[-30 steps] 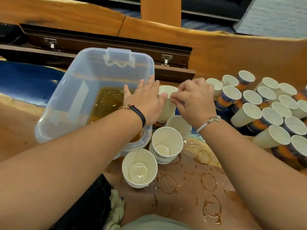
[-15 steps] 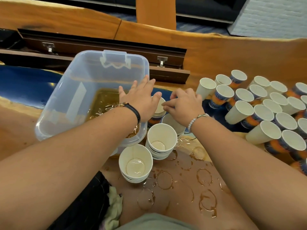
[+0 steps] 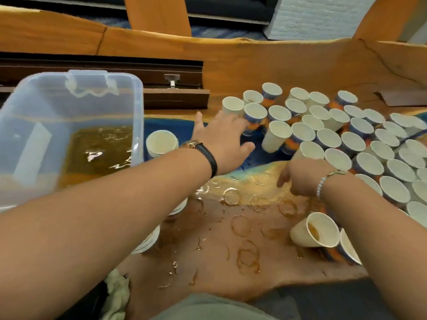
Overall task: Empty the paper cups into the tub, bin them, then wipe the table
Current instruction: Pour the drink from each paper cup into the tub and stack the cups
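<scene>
The clear plastic tub (image 3: 138, 107) stands at the left with brown liquid in it. A stack of emptied paper cups (image 3: 161, 144) sits beside its right wall; more stacks (image 3: 147, 241) peek out under my left forearm. Many paper cups (image 3: 346, 144) crowd the right side of the table. My left hand (image 3: 221, 135) reaches toward the nearest of them with fingers spread, holding nothing. My right hand (image 3: 302, 176) hangs knuckles-up at the front edge of the cup cluster, its fingers hidden. A tilted cup (image 3: 314, 229) with brown liquid lies under my right forearm.
Brown rings and puddles cover the wooden table (image 3: 231, 239) in front of me. A pale green cloth (image 3: 115, 294) lies at the near edge, bottom left. A dark wooden box with a metal latch (image 3: 172, 79) runs behind the tub.
Both hands have left the cup stack beside the tub and moved right toward the crowded cups. The view has swung right with them.
</scene>
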Demonstrator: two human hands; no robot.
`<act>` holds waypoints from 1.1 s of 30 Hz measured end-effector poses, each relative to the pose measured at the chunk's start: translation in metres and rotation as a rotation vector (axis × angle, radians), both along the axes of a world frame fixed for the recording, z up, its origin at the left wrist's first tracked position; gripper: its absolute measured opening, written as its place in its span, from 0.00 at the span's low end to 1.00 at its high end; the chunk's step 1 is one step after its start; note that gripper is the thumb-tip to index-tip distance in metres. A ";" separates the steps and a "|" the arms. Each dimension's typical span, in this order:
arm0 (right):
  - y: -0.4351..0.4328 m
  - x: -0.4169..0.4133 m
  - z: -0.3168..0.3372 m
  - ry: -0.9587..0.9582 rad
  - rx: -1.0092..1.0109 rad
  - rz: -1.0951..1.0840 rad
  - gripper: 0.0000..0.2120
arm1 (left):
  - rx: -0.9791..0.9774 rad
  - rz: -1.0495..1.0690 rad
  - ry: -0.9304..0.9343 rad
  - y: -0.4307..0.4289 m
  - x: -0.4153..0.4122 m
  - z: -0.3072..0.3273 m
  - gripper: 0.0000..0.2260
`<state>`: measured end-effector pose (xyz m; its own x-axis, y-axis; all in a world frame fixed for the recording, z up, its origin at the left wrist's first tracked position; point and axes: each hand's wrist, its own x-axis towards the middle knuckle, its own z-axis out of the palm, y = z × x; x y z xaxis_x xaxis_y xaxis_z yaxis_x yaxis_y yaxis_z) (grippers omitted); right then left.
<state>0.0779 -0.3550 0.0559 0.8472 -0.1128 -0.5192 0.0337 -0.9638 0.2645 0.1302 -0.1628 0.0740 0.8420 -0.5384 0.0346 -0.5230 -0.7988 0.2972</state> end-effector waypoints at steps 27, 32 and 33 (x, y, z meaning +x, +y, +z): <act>0.011 0.028 0.085 -0.415 0.390 0.003 0.08 | -0.502 -0.061 0.481 -0.014 -0.011 -0.008 0.45; 0.080 0.050 0.130 -0.540 0.603 0.078 0.09 | -0.831 0.109 0.300 0.037 -0.007 0.008 0.43; 0.095 0.055 0.131 -0.569 0.638 0.103 0.10 | -0.860 0.166 0.241 0.050 -0.006 0.011 0.41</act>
<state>0.1329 -0.2598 0.1867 0.9878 0.1476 0.0497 0.1557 -0.9333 -0.3235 0.1243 -0.1126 0.0847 0.9429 -0.2793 0.1813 -0.2673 -0.3099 0.9124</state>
